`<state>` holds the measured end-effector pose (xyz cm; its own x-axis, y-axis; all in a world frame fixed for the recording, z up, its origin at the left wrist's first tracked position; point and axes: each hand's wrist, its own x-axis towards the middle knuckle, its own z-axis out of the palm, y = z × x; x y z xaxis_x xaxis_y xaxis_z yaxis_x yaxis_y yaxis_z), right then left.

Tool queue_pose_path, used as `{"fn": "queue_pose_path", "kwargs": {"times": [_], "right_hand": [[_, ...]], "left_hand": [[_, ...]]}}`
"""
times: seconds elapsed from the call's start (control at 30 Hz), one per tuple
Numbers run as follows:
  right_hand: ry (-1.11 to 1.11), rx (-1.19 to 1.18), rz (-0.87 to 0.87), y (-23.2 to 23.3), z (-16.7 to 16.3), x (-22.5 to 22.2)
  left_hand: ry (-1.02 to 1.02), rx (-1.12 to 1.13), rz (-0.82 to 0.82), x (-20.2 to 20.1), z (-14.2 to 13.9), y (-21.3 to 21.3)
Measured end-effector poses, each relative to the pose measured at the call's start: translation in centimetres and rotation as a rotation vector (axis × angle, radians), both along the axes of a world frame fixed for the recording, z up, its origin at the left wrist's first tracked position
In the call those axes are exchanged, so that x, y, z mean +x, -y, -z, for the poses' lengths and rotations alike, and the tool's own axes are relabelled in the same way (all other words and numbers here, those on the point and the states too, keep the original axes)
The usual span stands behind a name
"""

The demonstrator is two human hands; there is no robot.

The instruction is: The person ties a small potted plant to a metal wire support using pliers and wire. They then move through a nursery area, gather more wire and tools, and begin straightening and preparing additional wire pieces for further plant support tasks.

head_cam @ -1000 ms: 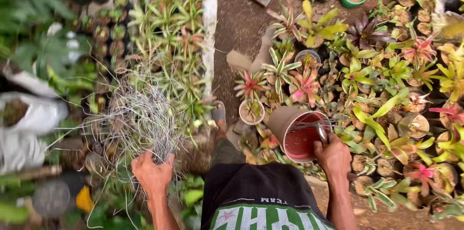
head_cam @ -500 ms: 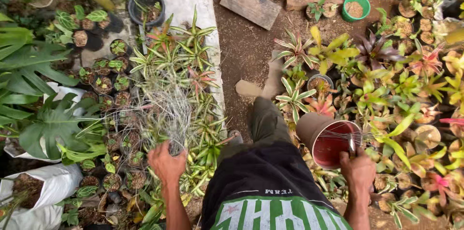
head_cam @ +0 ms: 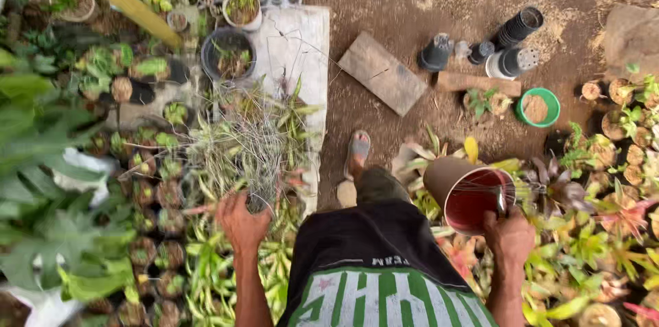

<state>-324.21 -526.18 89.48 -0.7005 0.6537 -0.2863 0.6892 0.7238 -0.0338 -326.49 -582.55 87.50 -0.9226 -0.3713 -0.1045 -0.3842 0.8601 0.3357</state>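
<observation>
My left hand grips the base of a wiry grey-green air plant, held out over rows of small potted plants on the left. In my right hand is a brown plastic pot with a red inside, held by its rim and tipped on its side, together with a thin metal tool at the rim. Below me are my black shirt with green-and-white print and one sandalled foot stepping forward on the bare soil path.
Colourful bromeliads crowd the right side. Ahead on the dirt lie a wooden board, stacked black pots, a green bowl and a white sheet. Large green leaves fill the left edge.
I have walked forward along the path, so the board, black pots and green bowl now lie closer. Both hands keep the same hold on the air plant and the pot.
</observation>
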Motion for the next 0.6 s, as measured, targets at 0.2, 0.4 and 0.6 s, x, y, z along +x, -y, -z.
{"fn": "queue_pose_path", "kwargs": {"times": [0.2, 0.4, 0.6], "right_hand": [[-0.117, -0.030, -0.016, -1.8, -2.3, -19.1], [-0.169, -0.048, 0.044, -4.1, -0.7, -30.3], [-0.013, 0.023, 0.239, -6.6, 3.8, -38.6]], "left_hand": [[0.043, -0.038, 0.022, -18.3, -1.5, -4.3], [0.110, -0.028, 0.071, -34.8, -2.4, -6.8], [0.051, -0.013, 0.214, -54.2, -1.8, -8.2]]}}
